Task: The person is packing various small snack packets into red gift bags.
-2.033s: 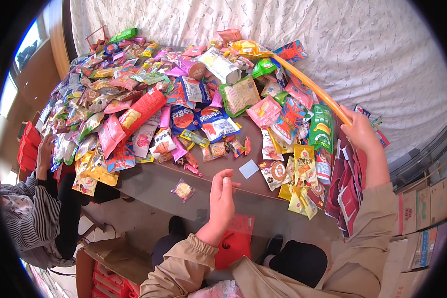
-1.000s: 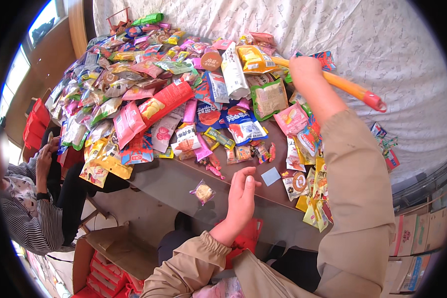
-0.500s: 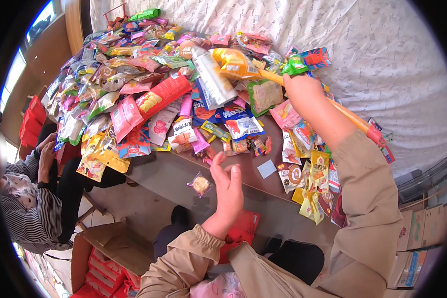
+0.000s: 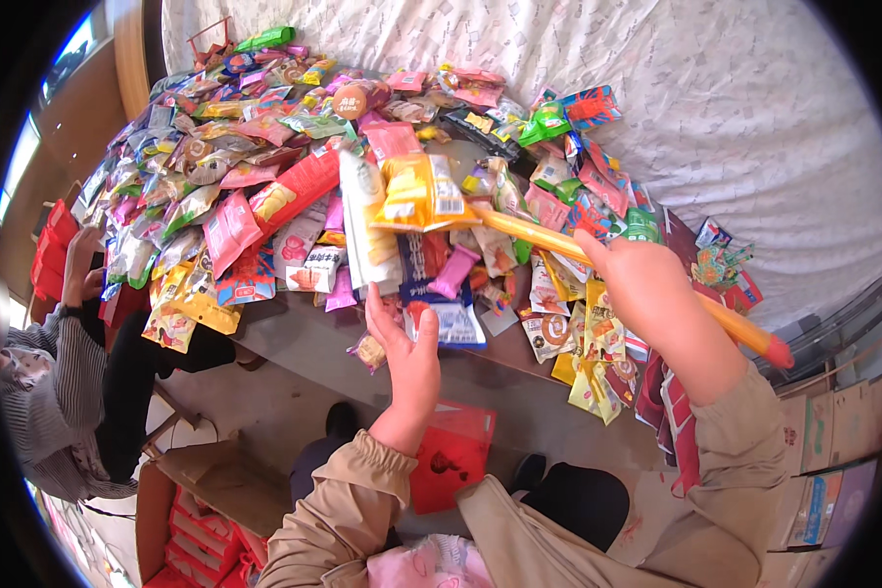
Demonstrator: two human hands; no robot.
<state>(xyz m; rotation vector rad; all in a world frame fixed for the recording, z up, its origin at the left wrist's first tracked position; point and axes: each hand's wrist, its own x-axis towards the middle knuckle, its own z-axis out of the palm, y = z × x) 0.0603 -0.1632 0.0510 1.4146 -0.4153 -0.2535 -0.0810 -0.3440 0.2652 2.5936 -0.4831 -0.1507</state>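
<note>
Orange stick (image 4: 558, 238) clamped in right hand (image 4: 651, 294) fingers, left hand (image 4: 408, 353) fingers apart, seemingly near blue packet (image 4: 448, 318)

Right hand (image 4: 646, 294) grips orange stick (image 4: 715, 316), its far end lifting a yellow snack bag (image 4: 416, 191). Left hand (image 4: 406, 358) is raised, open, beneath it, above snack pile (image 4: 215, 176) on brown table (image 4: 304, 343).

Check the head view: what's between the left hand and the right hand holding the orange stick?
Head view: between left hand and right hand on the orange stick, snack packets lie on the table edge.
</note>
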